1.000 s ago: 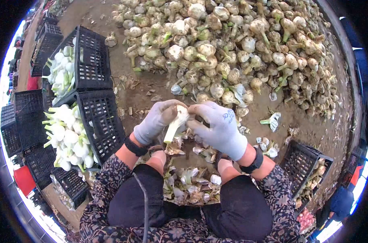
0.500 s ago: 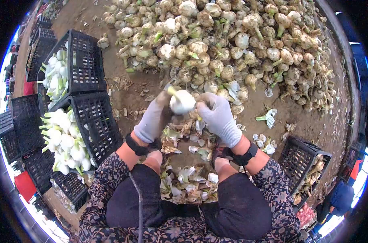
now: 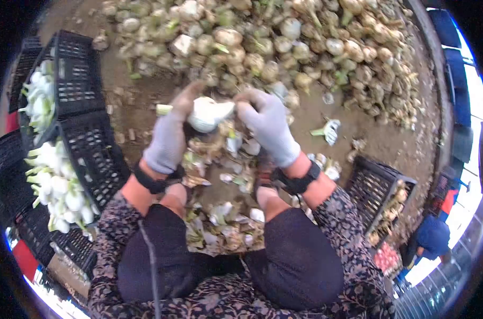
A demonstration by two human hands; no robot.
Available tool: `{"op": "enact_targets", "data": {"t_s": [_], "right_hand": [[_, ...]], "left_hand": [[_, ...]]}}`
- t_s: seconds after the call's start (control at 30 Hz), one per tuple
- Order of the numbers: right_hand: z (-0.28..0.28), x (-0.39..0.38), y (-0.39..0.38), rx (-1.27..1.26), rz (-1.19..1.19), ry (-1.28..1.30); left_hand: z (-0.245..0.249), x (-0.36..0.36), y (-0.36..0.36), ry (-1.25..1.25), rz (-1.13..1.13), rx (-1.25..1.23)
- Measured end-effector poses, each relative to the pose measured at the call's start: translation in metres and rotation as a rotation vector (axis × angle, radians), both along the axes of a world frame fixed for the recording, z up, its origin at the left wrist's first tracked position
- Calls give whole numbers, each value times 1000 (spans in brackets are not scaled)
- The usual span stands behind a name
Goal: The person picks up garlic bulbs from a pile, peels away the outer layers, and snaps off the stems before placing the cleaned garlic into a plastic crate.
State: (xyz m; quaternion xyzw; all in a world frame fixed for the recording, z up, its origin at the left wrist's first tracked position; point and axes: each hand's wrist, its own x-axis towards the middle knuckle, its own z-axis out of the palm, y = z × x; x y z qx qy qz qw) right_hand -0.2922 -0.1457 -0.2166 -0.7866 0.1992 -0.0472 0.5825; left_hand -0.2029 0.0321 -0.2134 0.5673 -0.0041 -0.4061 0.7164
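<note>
Here, in the head view, a white round onion (image 3: pixel 207 113) with a short green stalk is held up above the brown dirt floor (image 3: pixel 132 109), between the two hands. The left hand (image 3: pixel 167 139), in a grey glove, is wrapped around the left side of the onion. The green stalk is seen poking out past its fingers. The right hand (image 3: pixel 268 127), also in a grey glove, is curled onto the right side of the onion, with its fingertips (image 3: pixel 242 108) pressed on the skin. So the onion is gripped by both hands. A black band is worn on each wrist.

Under the hands, a heap of loose onion skins (image 3: pixel 220 226) is spread on the floor between the knees. Past the hands, at the top, a big pile of dirty unpeeled onions (image 3: pixel 305 42) is laid on the floor. One small cut onion piece (image 3: pixel 329 130) is seen alone on the floor near the right hand.

On the left, black plastic crates (image 3: pixel 84 87) are set side by side, and clean white onions (image 3: pixel 55 181) are packed in them. On the right, another black plastic crate (image 3: pixel 371 183) is seen with brownish scraps in it. At the lower right edge, another person in blue clothes (image 3: pixel 433 236) is seen, well apart.
</note>
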Motion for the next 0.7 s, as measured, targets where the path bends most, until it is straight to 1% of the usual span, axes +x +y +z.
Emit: {"op": "enact_targets", "data": {"t_s": [0.07, 0.1, 0.13, 0.2, 0.27, 0.3, 0.33, 0.37, 0.4, 0.43, 0.47, 0.5, 0.53, 0.57, 0.6, 0.63, 0.67, 0.7], "right_hand": [[-7, -1, -2, 217, -107, 61], [-16, 0, -10, 137, -133, -4], [-19, 1, -24, 123, -236, 23], [-37, -4, -60, 221, -430, 114], [-27, -7, -68, 208, -175, 107], [-23, -7, -69, 199, -47, 102], [7, 0, -58, 316, 84, 361], [5, 2, -45, 319, 142, 269], [3, 7, -30, 303, 172, 166], [0, 12, -16, 286, 202, 63], [-2, 17, -2, 248, 203, -48], [-3, 20, 10, 294, 203, -59], [19, 25, 19, 233, 185, 42], [18, 26, 28, 315, 119, 56], [16, 27, 33, 394, 52, 71], [15, 27, 36, 210, 65, -53], [15, 26, 38, 225, 78, -64], [17, 23, 38, 238, 92, -76]], "left_hand": [[9, 0, -3, 27, -1, -19], [1, 0, 3, 70, 4, -52], [-4, 1, 10, 106, 11, -82], [-5, 7, 17, 147, 87, -168], [-3, 13, 18, 107, 91, -215], [0, 14, 18, 114, 114, -151], [1, 12, 14, 111, 141, -121], [3, 10, 10, 105, 170, -85], [5, 9, 8, 97, 200, -43], [1, 8, 9, 61, 181, -9], [-3, 6, 5, 47, 221, -29], [-3, 5, 6, 16, 195, 11], [-1, 4, 6, -15, 165, 50], [-1, 3, 6, 23, 206, 10], [-1, 8, 7, 58, 163, 2], [-2, 10, 8, 168, 162, -24], [-4, 11, 8, 282, 158, -50], [-11, 11, 11, 293, 177, -79]]}}
